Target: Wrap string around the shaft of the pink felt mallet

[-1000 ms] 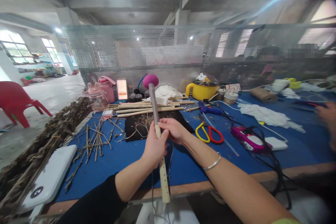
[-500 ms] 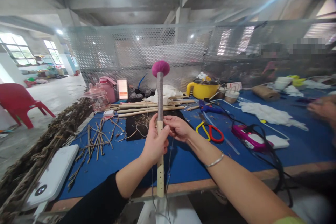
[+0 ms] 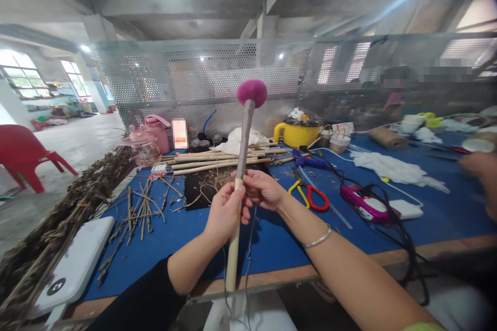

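A light wooden stick (image 3: 233, 258) is held upright, tilted with its top to the right. Its upper part has a grey wrapping (image 3: 245, 137), and a round magenta head (image 3: 252, 93) tops it. My left hand (image 3: 225, 212) is closed around the bare wood just below the wrapping. Fingers of my right hand (image 3: 266, 191) pinch together at the wrapping's lower end. From there a thin grey cord (image 3: 250, 248) hangs down past the table edge; the exact pinch point is partly hidden.
Thin twigs (image 3: 142, 207) and a white power bank (image 3: 79, 264) lie left. Behind are wooden rods (image 3: 209, 163) and a yellow pot (image 3: 301, 132). Scissors (image 3: 318, 199), a glue gun (image 3: 310, 159), a purple device (image 3: 365, 201) and black cables lie right. Another person's blurred hand (image 3: 483, 176) shows far right.
The stick has turned about its length, so its row of holes no longer shows. Its magenta top has tipped to the right. Both hands stay at the wrapping's lower end.
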### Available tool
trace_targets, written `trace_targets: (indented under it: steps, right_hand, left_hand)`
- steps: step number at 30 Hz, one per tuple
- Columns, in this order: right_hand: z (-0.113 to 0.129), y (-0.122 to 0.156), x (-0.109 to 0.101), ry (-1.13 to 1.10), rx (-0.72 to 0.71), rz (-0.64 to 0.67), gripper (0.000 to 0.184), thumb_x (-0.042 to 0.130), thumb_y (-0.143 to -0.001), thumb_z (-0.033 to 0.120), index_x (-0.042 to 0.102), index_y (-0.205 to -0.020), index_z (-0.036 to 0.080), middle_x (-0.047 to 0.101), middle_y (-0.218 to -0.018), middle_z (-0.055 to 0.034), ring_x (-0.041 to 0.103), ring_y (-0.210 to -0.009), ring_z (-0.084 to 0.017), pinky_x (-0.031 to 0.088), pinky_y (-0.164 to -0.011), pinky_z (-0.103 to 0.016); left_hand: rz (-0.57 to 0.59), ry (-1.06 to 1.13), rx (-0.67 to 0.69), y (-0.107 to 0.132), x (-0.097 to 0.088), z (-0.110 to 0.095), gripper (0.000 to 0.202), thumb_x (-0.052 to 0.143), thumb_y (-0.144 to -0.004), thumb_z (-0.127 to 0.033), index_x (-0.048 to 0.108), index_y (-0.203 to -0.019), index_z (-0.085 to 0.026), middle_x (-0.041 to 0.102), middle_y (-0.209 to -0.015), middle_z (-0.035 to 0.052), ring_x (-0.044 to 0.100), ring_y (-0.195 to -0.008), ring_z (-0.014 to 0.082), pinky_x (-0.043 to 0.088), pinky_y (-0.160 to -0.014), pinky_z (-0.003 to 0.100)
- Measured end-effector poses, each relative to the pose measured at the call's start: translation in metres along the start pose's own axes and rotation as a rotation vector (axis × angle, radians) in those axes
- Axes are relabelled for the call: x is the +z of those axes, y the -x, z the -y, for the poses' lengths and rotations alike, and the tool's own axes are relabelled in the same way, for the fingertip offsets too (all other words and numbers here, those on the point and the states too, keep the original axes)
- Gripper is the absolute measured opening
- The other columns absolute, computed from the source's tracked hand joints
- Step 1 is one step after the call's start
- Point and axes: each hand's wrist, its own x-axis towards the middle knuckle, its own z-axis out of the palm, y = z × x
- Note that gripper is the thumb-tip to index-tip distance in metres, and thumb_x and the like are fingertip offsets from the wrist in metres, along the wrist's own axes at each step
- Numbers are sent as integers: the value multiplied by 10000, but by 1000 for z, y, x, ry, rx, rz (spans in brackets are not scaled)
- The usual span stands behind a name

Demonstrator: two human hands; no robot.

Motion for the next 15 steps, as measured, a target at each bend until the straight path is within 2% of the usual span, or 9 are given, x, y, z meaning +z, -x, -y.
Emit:
trace_targets:
  steps: [2,4,7,10,13,15]
  right_hand:
    - [2,1,0,33,-24,-37,282,698,-662,302,581,-840,118,357,-389,104,164,-295,-4,87,-305,-154]
    - [2,1,1,53,-55,-92,262,710,-645,283,580,-791,109,442,-436,73,219,-305,-3,126,-310,-159]
    - [0,-2,2,84,-59,-136,264,710,-639,286,573,-779,110,496,-488,50,246,-316,-4,128,-312,-166]
    - [-2,-3,0,121,-50,-124,257,681,-681,311,579,-818,120,421,-436,78,192,-310,-8,79,-309,-169]
    - [-1,-2,-3,65,-18,-50,271,663,-710,318,583,-889,130,282,-397,117,130,-322,-11,66,-320,-153]
    - [1,-1,-4,26,8,1,289,665,-707,322,583,-909,133,275,-396,118,156,-323,-13,78,-327,-142]
  left_hand:
    - [30,-37,-48,0,0,2,313,460,-796,-473,466,-837,-163,536,-601,-27,464,-349,55,391,-316,163]
    - [-43,-97,-46,1,0,5,332,467,-790,-485,450,-927,-184,530,-633,-35,463,-353,59,381,-298,166]
    - [-183,-227,77,1,-2,7,374,595,-729,-393,416,-1004,-214,534,-690,-45,433,-349,42,350,-278,150]
    - [-183,-247,129,1,-4,6,348,630,-705,-307,440,-978,-207,541,-691,-43,457,-378,48,381,-306,155]
    - [-130,-125,110,0,-3,4,303,592,-740,-320,435,-966,-192,530,-636,-54,465,-381,55,409,-338,171]
    - [-89,-54,98,0,-2,1,301,571,-756,-349,427,-962,-184,553,-662,-42,464,-377,51,412,-345,176]
